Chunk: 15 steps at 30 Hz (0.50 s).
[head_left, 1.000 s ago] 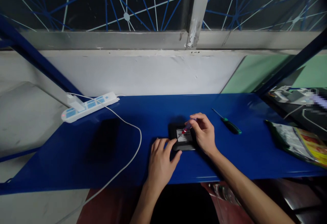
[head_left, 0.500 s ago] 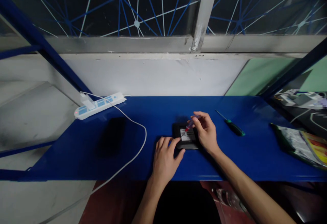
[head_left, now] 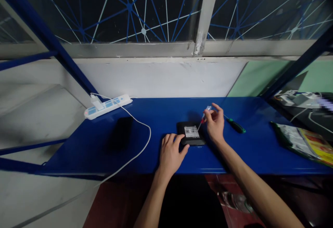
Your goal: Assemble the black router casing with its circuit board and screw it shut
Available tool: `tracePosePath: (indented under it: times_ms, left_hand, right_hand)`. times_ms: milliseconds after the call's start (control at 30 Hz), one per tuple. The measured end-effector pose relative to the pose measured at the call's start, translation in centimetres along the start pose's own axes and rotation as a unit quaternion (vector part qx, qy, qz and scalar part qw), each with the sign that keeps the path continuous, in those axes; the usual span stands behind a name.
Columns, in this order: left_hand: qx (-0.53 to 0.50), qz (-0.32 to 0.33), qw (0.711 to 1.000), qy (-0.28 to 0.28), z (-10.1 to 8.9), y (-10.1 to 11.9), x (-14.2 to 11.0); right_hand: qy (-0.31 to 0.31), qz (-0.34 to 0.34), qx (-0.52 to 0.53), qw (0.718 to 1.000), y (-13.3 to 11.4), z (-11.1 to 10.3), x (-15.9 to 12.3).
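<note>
Blue tabletop (head_left: 161,111): open room behind black device (head_left: 191,140), front edge below. Left hand (head_left: 171,151) lower centre, fingers spread, tips at device's left edge. Right hand (head_left: 215,125) right of centre, pinching slim screwdriver (head_left: 202,120). Device central, long axis roughly left-right, label (head_left: 191,131) up. Screwdriver tip down-left toward label; contact unclear.

Dark, line-patterned windows (head_left: 125,19) stand above a white wall (head_left: 161,78); below are a blue tabletop (head_left: 161,111) and reddish tiled floor (head_left: 117,203).
</note>
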<state>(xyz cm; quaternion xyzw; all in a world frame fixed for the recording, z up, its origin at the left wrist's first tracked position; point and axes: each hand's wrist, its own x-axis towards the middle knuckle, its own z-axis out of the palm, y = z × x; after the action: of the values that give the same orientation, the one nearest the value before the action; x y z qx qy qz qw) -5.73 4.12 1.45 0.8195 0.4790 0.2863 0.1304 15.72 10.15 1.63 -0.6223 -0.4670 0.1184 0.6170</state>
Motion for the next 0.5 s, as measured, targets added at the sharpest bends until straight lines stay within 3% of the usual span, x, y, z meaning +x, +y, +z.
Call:
tracePosePath:
  times_ms: [100, 233, 500]
  left_hand:
    - [0.003, 0.003, 1.0, -0.002, -0.1, 0.0, 0.0]
    - [0.009, 0.013, 1.0, -0.017, -0.1, -0.1, 0.1]
    - [0.035, 0.062, 0.995, -0.067, 0.7, -0.3, 0.6]
  right_hand:
    - [0.004, 0.005, -0.083, 0.997, 1.5, -1.3, 1.5]
    - [-0.056, -0.001, -0.214, 0.975, 2.8, -2.5, 2.0]
    - [-0.12, -0.011, -0.375, 0.919, 2.9, -2.3, 1.0]
